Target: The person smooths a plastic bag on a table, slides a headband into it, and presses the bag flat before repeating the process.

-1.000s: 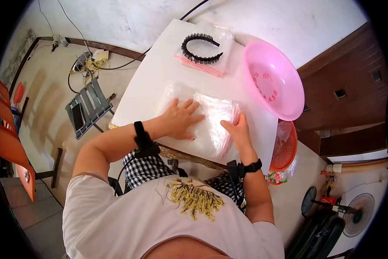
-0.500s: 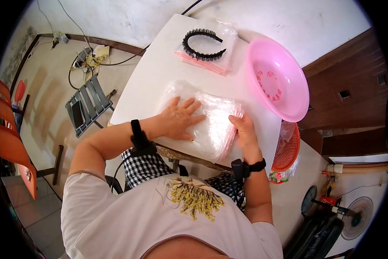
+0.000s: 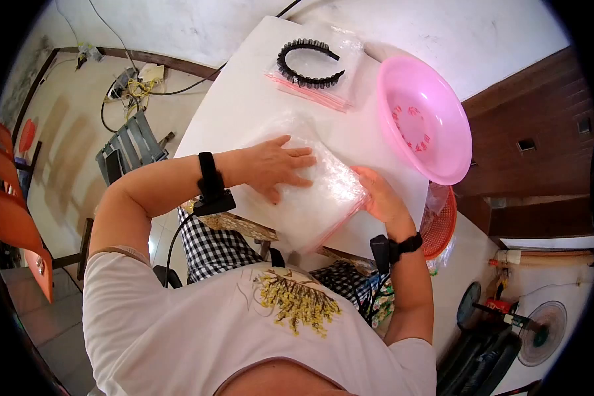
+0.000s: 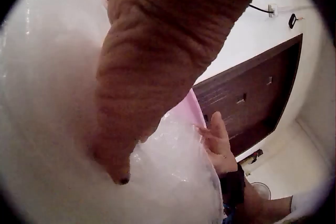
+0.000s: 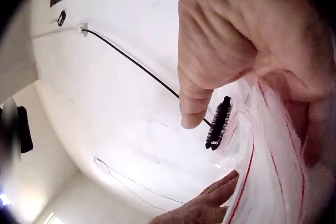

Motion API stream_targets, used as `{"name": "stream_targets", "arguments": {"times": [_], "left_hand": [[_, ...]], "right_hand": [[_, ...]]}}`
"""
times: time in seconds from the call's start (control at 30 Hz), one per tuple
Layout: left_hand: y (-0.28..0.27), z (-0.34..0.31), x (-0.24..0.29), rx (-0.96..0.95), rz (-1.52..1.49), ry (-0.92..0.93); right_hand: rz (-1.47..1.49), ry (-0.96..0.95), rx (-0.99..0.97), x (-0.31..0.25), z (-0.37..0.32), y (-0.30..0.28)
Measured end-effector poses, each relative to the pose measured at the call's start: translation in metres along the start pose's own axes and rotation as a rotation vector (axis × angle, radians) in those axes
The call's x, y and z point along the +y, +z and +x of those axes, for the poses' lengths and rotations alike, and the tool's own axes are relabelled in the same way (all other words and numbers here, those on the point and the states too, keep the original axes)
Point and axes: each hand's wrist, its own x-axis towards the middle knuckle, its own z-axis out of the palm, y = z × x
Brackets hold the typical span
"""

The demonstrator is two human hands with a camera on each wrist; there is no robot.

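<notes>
A stack of clear plastic bags (image 3: 326, 175) with pinkish-red edges lies on the white table, its red edge slanting toward the person. My left hand (image 3: 277, 165) rests palm down on the stack with fingers spread. At the right corner, my right hand (image 3: 381, 197) grips the bags' red edge. The right wrist view shows several red-lined bag edges (image 5: 268, 150) running into the space between thumb and fingers, the thumb (image 5: 195, 103) standing away from them. Farther back lies a second stack of bags (image 3: 310, 98), with a black headband (image 3: 298, 78) on top.
A pink basin (image 3: 452, 132) stands at the table's right side. Below that edge is a red basket (image 3: 442, 231). The white table (image 3: 217, 125) meets the wall at the back. A folding stool (image 3: 135, 145) stands on the floor to the left, and a fan (image 3: 544, 333) at the lower right.
The front stack has turned, so its red edge slants more. My left hand has turned with fingers pointing further right; my right hand has shifted slightly right and toward the person at the corner.
</notes>
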Motion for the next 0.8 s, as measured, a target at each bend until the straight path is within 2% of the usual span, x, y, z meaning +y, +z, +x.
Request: {"name": "stream_targets", "arguments": {"times": [0.1,0.2,0.33,0.4,0.43,0.5,0.6,0.7,0.8], "left_hand": [[-0.01,0.005,0.004,-0.047,0.059,-0.002],[-0.014,0.009,0.005,-0.059,0.103,-0.009],[-0.028,0.013,-0.003,-0.007,0.076,-0.032],[-0.035,0.02,-0.03,0.124,-0.079,-0.217],[-0.037,0.023,-0.046,0.19,-0.157,-0.308],[-0.034,0.028,-0.075,0.578,-0.069,-0.371],[-0.044,0.039,-0.096,0.468,-0.072,-0.69],[-0.028,0.049,-0.123,0.425,-0.044,-0.755],[-0.022,0.055,-0.139,0.357,-0.009,-0.824]], "right_hand": [[-0.105,0.076,-0.071,-0.004,0.01,-0.007],[-0.247,0.141,-0.056,-0.005,0.02,-0.006],[-0.596,0.206,-0.091,-0.002,0.022,-0.004],[-0.679,0.232,-0.103,0.009,0.021,-0.009],[-0.684,0.184,-0.095,0.013,0.018,-0.011],[-0.699,0.087,-0.077,0.02,0.01,-0.013],[-0.608,0.046,-0.02,0.013,-0.012,0.0],[-0.524,0.043,-0.042,0.011,-0.029,0.001],[-0.594,-0.029,-0.029,-0.007,-0.048,0.016]]}}
